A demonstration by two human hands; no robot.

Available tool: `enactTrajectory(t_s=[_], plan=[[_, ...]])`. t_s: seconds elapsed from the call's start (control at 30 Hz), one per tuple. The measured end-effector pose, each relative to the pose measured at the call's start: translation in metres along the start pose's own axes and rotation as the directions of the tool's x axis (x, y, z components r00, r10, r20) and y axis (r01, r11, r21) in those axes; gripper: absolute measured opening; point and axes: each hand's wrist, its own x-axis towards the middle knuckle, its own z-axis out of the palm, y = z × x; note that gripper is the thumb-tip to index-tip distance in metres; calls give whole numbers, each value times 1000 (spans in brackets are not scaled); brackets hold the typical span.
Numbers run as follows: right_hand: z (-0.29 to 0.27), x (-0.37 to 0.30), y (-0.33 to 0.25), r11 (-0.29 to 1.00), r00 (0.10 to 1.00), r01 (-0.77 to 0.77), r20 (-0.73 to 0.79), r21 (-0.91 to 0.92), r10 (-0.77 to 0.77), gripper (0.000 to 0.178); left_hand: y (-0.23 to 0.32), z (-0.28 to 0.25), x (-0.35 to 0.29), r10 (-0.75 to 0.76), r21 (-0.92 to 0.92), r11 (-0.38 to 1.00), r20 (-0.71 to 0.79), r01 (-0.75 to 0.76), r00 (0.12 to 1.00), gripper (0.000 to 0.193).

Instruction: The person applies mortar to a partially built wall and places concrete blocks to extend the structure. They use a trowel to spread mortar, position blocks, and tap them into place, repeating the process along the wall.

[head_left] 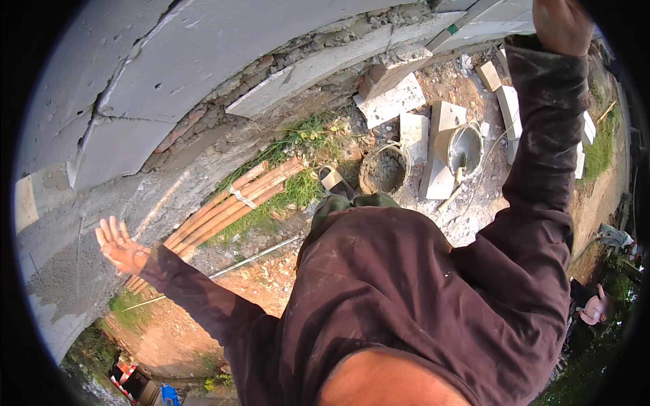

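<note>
My left hand point(122, 247) is stretched out to the left, fingers apart and holding nothing. It is beside the rough grey wall face point(74, 271); whether it touches the wall I cannot tell. Raised at the upper right, my right hand point(562, 27) is cut off by the picture's edge, so its fingers are hidden. Large grey blocks point(149, 95) form the wall, with a ragged mortar joint point(271, 64) beneath them. A thin grey bar with a green mark point(467, 21) lies along the wall near my right hand.
Below stand a bucket of mortar point(383, 170) and a pale bucket point(467, 150) with a trowel point(459, 176). Loose pale blocks point(435, 177) lie around them. A tied bundle of brown poles point(223, 210) rests along the wall's foot. Another person point(593, 310) is at far right.
</note>
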Motion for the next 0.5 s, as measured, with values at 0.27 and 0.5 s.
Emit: enactTrajectory(t_s=[0.27, 0.5], plan=[[-35, -635, -13, -223, -435, -686, 144, -692, 889, 59, -180, -138, -462, -997, 782, -11, 40, 623, -68, 62], [-99, -963, -126, -443, -790, -401, 58, -802, 610, 75, -182, -192, -497, -973, 756, -86, -205, 649, 110, 55]])
